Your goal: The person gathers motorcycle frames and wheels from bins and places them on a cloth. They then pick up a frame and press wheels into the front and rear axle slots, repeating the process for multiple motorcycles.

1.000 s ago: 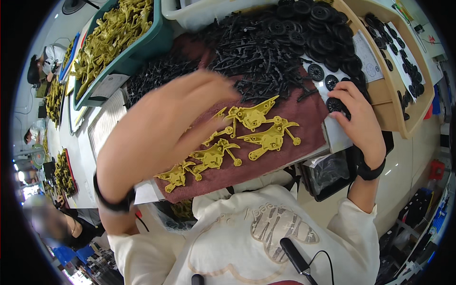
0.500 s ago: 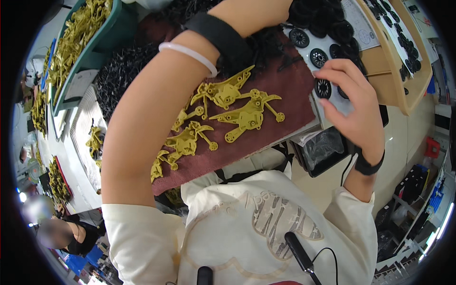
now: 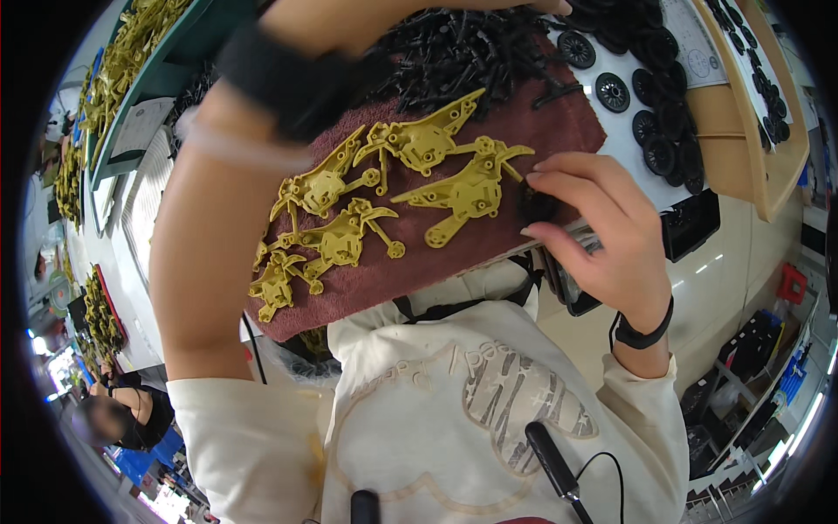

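My right hand [image 3: 607, 227] pinches a black wheel [image 3: 536, 203] between thumb and fingers, over the dark red cloth [image 3: 375, 293]. The wheel is beside the short arm of a yellow plastic frame [image 3: 471, 192]; whether they touch is hard to tell. Several more yellow frames, such as one upper frame [image 3: 419, 144] and one lower left frame [image 3: 278, 284], lie spread on the cloth. My left hand [image 3: 384, 16] stretches along the top edge of the picture, by the heap of black parts [image 3: 471, 52]. Its fingers are mostly cut off there.
Black wheels [image 3: 613, 92] lie on a white sheet at the upper right, beside a tan box [image 3: 733, 113]. A green bin [image 3: 188, 44] of yellow parts stands at the upper left. Below the table's right edge are black trays [image 3: 690, 225]. Another person [image 3: 135, 410] is at the far left.
My right hand has moved left from the white sheet to the yellow frame, bringing a wheel. My left arm has swung left, uncovering more yellow frames.
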`<state>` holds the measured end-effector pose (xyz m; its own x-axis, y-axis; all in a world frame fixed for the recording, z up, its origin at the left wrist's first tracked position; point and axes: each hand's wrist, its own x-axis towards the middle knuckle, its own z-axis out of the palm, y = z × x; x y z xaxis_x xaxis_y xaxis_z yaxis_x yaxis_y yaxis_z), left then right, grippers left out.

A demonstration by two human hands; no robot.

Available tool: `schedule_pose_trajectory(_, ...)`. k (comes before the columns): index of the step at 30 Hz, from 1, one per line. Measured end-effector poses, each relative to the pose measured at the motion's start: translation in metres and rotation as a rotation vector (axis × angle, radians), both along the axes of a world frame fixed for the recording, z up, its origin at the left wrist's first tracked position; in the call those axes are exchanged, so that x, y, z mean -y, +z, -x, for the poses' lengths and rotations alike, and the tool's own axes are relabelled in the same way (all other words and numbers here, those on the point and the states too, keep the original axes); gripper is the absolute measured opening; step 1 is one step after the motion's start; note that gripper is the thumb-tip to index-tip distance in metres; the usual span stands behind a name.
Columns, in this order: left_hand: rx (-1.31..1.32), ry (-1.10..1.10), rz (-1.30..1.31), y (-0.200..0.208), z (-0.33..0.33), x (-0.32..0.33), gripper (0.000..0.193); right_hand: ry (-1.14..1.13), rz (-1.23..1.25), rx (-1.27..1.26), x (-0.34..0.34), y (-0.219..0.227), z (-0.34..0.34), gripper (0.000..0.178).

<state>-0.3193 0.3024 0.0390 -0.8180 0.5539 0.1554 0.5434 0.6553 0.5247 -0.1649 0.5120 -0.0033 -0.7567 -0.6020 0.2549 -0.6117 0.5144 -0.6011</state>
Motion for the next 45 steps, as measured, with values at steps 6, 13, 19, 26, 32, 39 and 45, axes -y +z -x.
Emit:
schedule_pose_trajectory(6,0.06,0.158,0.001,0.042,-0.127,0.052,0.034,-0.004,0.063,-0.003,0.006,-0.002,0.0,0.04)
schedule_pose_trajectory(13,0.248,0.301,-0.155,0.011,-0.214,0.065,0.046,0.009,0.03,-0.067,0.006,-0.004,0.008,0.038)
schedule_pose_trajectory(19,0.256,0.383,-0.251,-0.016,-0.238,0.053,0.045,-0.025,-0.013,-0.046,0.006,0.0,0.007,0.038)
schedule_pose_trajectory(26,0.17,0.482,-0.29,-0.036,-0.243,0.046,0.051,-0.006,-0.016,-0.037,0.004,-0.003,0.007,0.039)
schedule_pose_trajectory(32,0.134,0.476,-0.24,-0.041,-0.24,0.044,0.05,0.01,-0.062,-0.079,0.007,0.0,0.008,0.04)
schedule_pose_trajectory(39,0.107,0.488,-0.185,-0.043,-0.24,0.041,0.05,-0.058,-0.022,-0.01,0.009,-0.014,0.003,0.042)
schedule_pose_trajectory(45,0.004,0.486,-0.231,-0.042,-0.236,0.033,0.052,-0.06,-0.015,-0.049,0.009,-0.015,0.002,0.041)
